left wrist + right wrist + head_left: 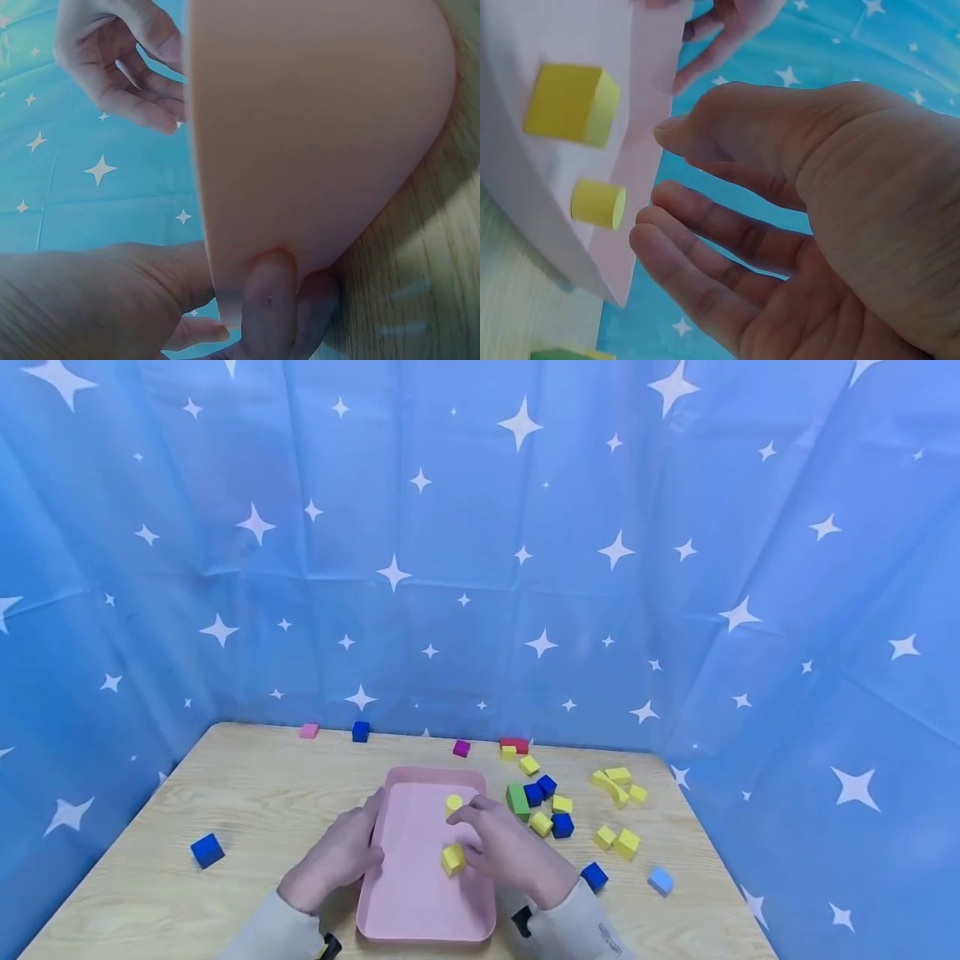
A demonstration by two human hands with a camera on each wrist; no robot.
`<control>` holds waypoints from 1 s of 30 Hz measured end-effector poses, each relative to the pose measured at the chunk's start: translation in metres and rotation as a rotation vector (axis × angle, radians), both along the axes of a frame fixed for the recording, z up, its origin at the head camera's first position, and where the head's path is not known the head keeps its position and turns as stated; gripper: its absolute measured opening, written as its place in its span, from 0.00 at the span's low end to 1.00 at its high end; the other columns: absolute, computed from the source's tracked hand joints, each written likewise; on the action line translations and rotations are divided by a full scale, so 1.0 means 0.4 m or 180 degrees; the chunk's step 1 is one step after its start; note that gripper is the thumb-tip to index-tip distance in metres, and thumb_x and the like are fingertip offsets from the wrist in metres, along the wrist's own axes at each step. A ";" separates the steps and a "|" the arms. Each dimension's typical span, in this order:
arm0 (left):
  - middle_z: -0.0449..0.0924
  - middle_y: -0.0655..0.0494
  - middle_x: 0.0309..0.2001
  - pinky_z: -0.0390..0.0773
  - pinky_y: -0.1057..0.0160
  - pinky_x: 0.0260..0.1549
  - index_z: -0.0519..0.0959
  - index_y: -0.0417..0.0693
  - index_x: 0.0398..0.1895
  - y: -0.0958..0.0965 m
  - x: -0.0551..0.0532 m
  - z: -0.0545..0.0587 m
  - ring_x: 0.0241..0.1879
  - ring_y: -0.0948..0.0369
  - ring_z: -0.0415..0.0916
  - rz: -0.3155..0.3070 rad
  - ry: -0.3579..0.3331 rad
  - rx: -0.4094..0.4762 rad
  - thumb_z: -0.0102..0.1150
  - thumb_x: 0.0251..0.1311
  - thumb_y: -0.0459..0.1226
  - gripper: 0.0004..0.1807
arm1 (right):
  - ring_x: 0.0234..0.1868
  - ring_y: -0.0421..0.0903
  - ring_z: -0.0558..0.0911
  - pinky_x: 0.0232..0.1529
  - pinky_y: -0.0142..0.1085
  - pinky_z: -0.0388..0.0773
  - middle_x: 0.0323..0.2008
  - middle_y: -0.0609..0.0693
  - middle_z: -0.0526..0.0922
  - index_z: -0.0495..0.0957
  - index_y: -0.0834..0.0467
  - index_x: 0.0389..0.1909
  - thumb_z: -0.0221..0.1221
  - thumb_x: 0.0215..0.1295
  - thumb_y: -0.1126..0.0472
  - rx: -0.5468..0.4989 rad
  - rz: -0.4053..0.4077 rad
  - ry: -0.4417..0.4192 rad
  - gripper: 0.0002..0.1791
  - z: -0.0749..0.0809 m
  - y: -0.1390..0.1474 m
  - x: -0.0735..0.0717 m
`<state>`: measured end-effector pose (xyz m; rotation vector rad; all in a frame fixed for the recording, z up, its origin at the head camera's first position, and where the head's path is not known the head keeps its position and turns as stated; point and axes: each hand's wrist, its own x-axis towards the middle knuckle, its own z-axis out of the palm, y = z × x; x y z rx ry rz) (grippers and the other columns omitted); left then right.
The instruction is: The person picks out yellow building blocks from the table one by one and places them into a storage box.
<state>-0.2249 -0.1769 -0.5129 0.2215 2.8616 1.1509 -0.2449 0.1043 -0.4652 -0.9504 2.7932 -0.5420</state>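
A pink tray point(412, 902) lies on the table, and my left hand point(341, 852) grips its left wall. Fingers of that hand point(270, 307) press the outer face of the wall in the left wrist view, while the thumb goes over the rim. Inside the tray are a yellow cube point(452, 859) and, farther back, a yellow cylinder point(453, 803). Over the tray's right side hovers my right hand point(502, 843), its fingers loosely bent. In the right wrist view nothing is between its thumb and fingers, and both the cube point(562, 105) and the cylinder point(596, 202) stand apart from them.
Right of the tray lie several yellow and blue blocks, a green block point(517, 802) and a light blue block point(661, 882). Pink point(309, 731), blue point(361, 732), magenta point(461, 748) and red point(519, 745) blocks line the back edge. Another blue cube point(207, 851) sits at left.
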 end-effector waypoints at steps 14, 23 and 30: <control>0.83 0.25 0.74 0.92 0.45 0.57 0.55 0.26 0.92 -0.017 0.004 0.003 0.58 0.48 0.87 0.0046 -0.0068 -0.0010 0.68 0.60 0.20 0.55 | 0.59 0.56 0.90 0.63 0.54 0.93 0.62 0.57 0.91 0.89 0.57 0.70 0.74 0.78 0.65 -0.0284 -0.0315 0.0226 0.23 0.033 0.070 -0.036; 0.87 0.31 0.66 0.88 0.55 0.48 0.59 0.27 0.91 -0.006 0.004 -0.009 0.50 0.53 0.85 0.0044 0.0009 -0.0041 0.68 0.58 0.20 0.54 | 0.57 0.59 0.92 0.58 0.56 0.94 0.62 0.60 0.92 0.90 0.60 0.66 0.75 0.75 0.68 -0.0390 -0.0605 0.0181 0.21 -0.002 0.143 -0.073; 0.86 0.29 0.65 0.86 0.60 0.35 0.57 0.27 0.92 0.002 -0.003 -0.010 0.47 0.53 0.85 0.0024 -0.0033 0.0009 0.67 0.61 0.20 0.54 | 0.56 0.54 0.91 0.59 0.53 0.94 0.60 0.59 0.92 0.91 0.62 0.65 0.76 0.72 0.70 -0.0296 -0.0846 0.0159 0.22 -0.034 0.181 -0.099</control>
